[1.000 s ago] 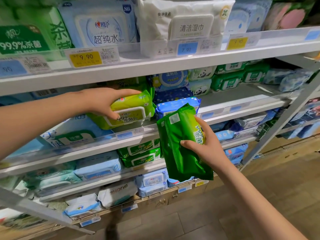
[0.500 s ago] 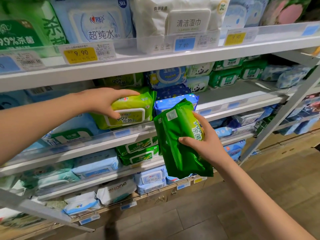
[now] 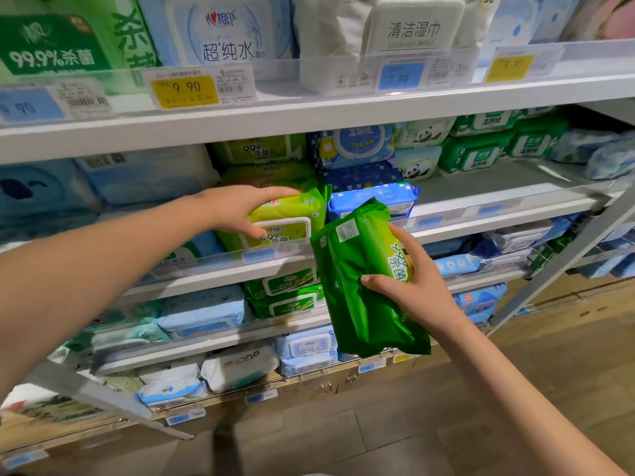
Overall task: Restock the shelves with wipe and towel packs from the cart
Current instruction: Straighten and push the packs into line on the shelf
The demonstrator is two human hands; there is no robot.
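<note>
Green "杀菌" pack (image 3: 357, 304), right hand (image 3: 421, 286)

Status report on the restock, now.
Left hand grips lime pack on shelf. Right hand holds green pack, not yet shelved. Blue pack tight beside lime pack.

Bare left hand (image 3: 237, 211), bare right hand (image 3: 415, 283), bare slender forearms (image 3: 103, 259)

Deep green wipe pack (image 3: 360, 286) with a yellow-green panel and white lettering. Lime pack (image 3: 285, 218) with a white-framed lid. Blue pack (image 3: 372, 197) speckled white. White shelf (image 3: 309, 115), yellow price tag (image 3: 185, 89), blue price tag (image 3: 400, 75). White panda packs (image 3: 417, 163), printed black-and-white. Brown wood-grain floor (image 3: 412, 424).
</note>
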